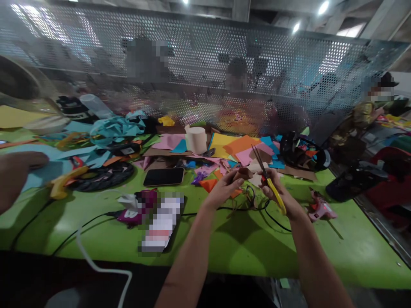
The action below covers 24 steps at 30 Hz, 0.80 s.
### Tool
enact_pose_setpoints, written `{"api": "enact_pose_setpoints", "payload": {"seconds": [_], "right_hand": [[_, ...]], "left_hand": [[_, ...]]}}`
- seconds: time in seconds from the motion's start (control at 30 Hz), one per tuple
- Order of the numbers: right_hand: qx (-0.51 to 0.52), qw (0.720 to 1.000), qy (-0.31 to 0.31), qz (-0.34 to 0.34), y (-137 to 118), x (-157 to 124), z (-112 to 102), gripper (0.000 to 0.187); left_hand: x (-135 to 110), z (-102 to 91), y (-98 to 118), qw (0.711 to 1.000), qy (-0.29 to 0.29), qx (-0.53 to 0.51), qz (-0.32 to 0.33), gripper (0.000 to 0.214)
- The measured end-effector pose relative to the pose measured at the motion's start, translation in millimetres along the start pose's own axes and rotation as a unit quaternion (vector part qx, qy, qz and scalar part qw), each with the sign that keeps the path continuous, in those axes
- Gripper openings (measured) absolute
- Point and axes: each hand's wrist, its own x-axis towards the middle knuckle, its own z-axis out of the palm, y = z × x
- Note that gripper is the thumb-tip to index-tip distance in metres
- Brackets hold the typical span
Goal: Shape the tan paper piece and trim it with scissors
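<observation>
My left hand (223, 188) is pinched around a small curled piece of brown paper (244, 173) above the green table. In my right hand (276, 188) is a pair of scissors (276, 197) with yellow handles, the metal blades pointing up and away from me. The blades stand just to the right of the brown paper; whether they touch it I cannot tell. Below and between my hands, a black cable (253, 208) runs across the table. An orange paper piece (209, 185) lies beside my left hand.
Colored sheets (239, 145) and a white roll (196, 140) sit at the back, before a perforated metal screen (199, 55). A pink glue gun (322, 207) lies right, near a dark tumbler (356, 179). Phones (163, 176) lie left. Another person's hand (35, 160) reaches in from the left.
</observation>
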Motion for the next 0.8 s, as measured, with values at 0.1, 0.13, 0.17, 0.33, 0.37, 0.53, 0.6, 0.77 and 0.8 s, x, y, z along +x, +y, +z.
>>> {"api": "enact_pose_setpoints", "payload": {"seconds": [0.1, 0.13, 0.17, 0.33, 0.37, 0.53, 0.6, 0.77, 0.8], "right_hand": [[-0.023, 1.000, -0.015, 0.011, -3, 1, -1, 0.045], [-0.027, 0.999, -0.027, 0.016, -4, 1, -2, 0.047], [-0.028, 0.999, -0.042, 0.020, -4, 2, -2, 0.048], [-0.029, 0.996, -0.079, 0.037, -2, 3, -4, 0.046], [-0.030, 0.995, -0.082, 0.040, -2, 3, -4, 0.045], [-0.025, 0.994, -0.095, 0.044, -5, 2, -5, 0.045], [-0.020, 0.994, -0.096, 0.044, -6, 1, -5, 0.044], [-0.014, 0.995, -0.089, 0.042, -8, 0, -4, 0.043], [-0.015, 0.995, -0.090, 0.043, -8, 0, -4, 0.043]], "left_hand": [[-1, -1.5, 4, 1.000, 0.009, 0.004, -0.012, 0.068], [-2, -1.7, 6, 1.000, 0.008, 0.007, -0.016, 0.069], [-3, -1.9, 8, 1.000, 0.005, 0.010, -0.018, 0.068], [-5, -2.3, 14, 1.000, -0.024, 0.014, -0.005, 0.050], [-6, -2.5, 15, 1.000, -0.028, 0.013, -0.002, 0.049], [-7, -3.7, 15, 1.000, -0.029, 0.005, -0.007, 0.049], [-7, -4.2, 15, 1.000, -0.027, 0.004, -0.005, 0.049], [-7, -6.0, 11, 1.000, -0.018, 0.009, -0.010, 0.052], [-7, -6.4, 10, 1.000, -0.016, 0.008, -0.011, 0.053]]}}
